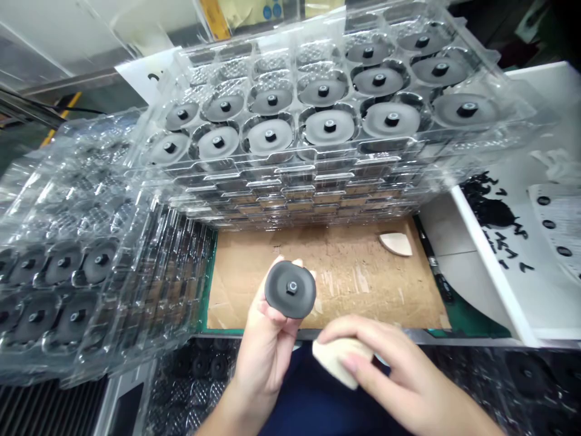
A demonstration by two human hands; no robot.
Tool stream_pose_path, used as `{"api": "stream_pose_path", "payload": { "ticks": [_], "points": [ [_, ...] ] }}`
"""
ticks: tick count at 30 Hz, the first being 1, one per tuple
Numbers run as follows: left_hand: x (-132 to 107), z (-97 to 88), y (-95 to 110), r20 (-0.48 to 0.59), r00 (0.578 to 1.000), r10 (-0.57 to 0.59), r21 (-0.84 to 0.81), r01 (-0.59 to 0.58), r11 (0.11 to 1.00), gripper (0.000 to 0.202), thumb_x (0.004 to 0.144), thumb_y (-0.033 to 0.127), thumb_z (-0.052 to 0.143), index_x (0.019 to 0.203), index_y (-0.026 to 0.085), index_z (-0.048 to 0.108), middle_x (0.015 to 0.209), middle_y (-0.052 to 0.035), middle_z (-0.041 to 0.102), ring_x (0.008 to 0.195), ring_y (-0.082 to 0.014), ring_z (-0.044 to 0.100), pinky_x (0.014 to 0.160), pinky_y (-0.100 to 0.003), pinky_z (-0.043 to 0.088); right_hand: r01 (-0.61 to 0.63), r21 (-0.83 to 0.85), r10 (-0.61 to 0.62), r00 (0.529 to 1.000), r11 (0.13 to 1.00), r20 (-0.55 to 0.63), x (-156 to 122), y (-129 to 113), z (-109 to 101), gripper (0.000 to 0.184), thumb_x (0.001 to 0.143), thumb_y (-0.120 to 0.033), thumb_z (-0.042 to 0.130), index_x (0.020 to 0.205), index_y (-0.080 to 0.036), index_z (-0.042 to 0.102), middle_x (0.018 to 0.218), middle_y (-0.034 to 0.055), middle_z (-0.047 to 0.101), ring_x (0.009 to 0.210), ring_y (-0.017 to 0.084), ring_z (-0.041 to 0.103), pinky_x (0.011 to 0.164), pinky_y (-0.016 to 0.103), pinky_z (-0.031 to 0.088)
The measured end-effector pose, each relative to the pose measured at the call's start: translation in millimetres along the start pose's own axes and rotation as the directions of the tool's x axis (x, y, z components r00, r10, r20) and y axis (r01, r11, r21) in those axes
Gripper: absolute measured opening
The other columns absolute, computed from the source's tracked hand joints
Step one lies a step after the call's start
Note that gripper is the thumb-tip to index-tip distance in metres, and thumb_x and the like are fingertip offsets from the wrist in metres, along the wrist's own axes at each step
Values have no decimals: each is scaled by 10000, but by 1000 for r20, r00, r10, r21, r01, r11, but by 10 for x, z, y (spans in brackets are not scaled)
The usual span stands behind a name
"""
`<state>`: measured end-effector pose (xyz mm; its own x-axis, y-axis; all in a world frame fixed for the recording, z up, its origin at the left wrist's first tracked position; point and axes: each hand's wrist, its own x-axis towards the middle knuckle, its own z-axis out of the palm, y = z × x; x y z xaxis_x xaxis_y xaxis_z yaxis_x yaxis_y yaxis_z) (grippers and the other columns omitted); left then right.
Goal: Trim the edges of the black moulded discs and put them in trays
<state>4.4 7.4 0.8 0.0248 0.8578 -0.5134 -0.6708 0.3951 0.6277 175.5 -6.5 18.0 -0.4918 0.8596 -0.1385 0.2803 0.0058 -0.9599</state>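
Observation:
My left hand (272,339) grips a round black rubber-like disc (281,306) by its rim, its short central stud facing up toward me. In my right hand (385,363), a cream wedge-shaped pad (338,360) is pinched between thumb and fingers. The pad is apart from the disc, lower and to its right. A second cream wedge (396,244) lies on the brown cardboard (254,254) ahead of my hands. Beyond the cardboard, a stack of clear plastic trays (313,181) holds several like black discs (330,126) in round pockets.
More clear trays with discs (63,263) stand at the left. A black marker (438,272) lies at the cardboard's right edge, beside a white box wall (494,266). Small black scraps (497,212) and a printed sheet (556,224) are on the right. Further trays sit below the bench edge.

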Motion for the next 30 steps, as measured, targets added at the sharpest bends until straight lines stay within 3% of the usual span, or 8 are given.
{"api": "stream_pose_path", "payload": {
  "ticks": [3, 6, 11, 14, 18, 22, 27, 30],
  "points": [
    [11, -17, -18, 20, 1000, -1, -5, 1, 1000, 536, 666, 311, 773, 1177, 277, 616, 1205, -45, 656, 1064, -183, 622, 849, -207, 515, -164, 24, 165, 978, 986, -128, 10, 256, 60, 180, 919, -282, 450, 1037, -257, 584, 966, -12, 683, 854, 139, 641, 723, 241, 498],
    [6, -5, -18, 30, 1000, -4, 9, 3, 1000, 555, 640, 335, 788, 1164, 251, 626, 1203, -67, 660, 1109, -218, 604, 890, -243, 508, -189, 36, 191, 938, 981, -289, 43, 336, 49, 187, 903, -320, 490, 1039, -260, 605, 1019, -2, 686, 924, 163, 646, 744, 250, 516],
    [-33, 33, -69, 27, 999, -34, 19, 33, 999, 574, 623, 363, 795, 1161, 259, 625, 1226, -68, 645, 1114, -237, 599, 891, -260, 509, 37, -110, -91, 840, 993, -535, 180, -21, -1, 241, 900, -245, 517, 1132, -278, 575, 1104, 0, 666, 978, 161, 625, 824, 262, 496],
    [-52, 2, -86, 1, 993, -117, 56, 117, 992, 600, 648, 317, 786, 1211, 264, 587, 1184, -71, 660, 1063, -232, 622, 882, -285, 515, 217, -285, -320, 863, 934, -391, 299, -224, 43, 252, 906, -165, 452, 1123, -185, 577, 1044, 65, 682, 915, 193, 618, 801, 328, 477],
    [-34, -49, -69, -55, 990, -132, 93, 137, 986, 523, 649, 249, 779, 1148, 248, 622, 1054, -53, 697, 942, -197, 657, 816, -261, 539, 223, -283, -238, 971, 933, -19, 421, -292, 76, 231, 905, -119, 432, 1026, -170, 622, 932, 33, 698, 801, 161, 611, 725, 295, 445],
    [-25, -4, -51, 4, 980, -201, 71, 200, 977, 349, 637, 301, 792, 960, 207, 698, 862, -22, 708, 824, -158, 666, 830, -252, 534, 224, -380, -329, 914, 897, -238, 464, -292, 90, 275, 921, -148, 371, 1064, -108, 603, 948, 94, 690, 799, 190, 591, 729, 337, 402],
    [-37, -27, 14, 67, 963, -262, 20, 262, 965, 452, 603, 169, 810, 1030, 258, 690, 1027, -20, 716, 921, -146, 661, 819, -199, 526, 197, -283, -196, 980, 939, 34, 234, -275, -57, 237, 887, -96, 430, 1024, -187, 601, 895, 15, 685, 767, 139, 585, 721, 281, 390],
    [-21, -64, -6, 114, 957, -269, -29, 274, 961, 423, 614, 158, 801, 1015, 247, 702, 1018, -13, 720, 908, -131, 660, 792, -175, 526, 92, -460, -150, 984, 883, -91, 178, -220, -157, 248, 881, -83, 435, 1030, -184, 606, 835, 21, 671, 695, 149, 544, 693, 300, 350]
  ]
}}
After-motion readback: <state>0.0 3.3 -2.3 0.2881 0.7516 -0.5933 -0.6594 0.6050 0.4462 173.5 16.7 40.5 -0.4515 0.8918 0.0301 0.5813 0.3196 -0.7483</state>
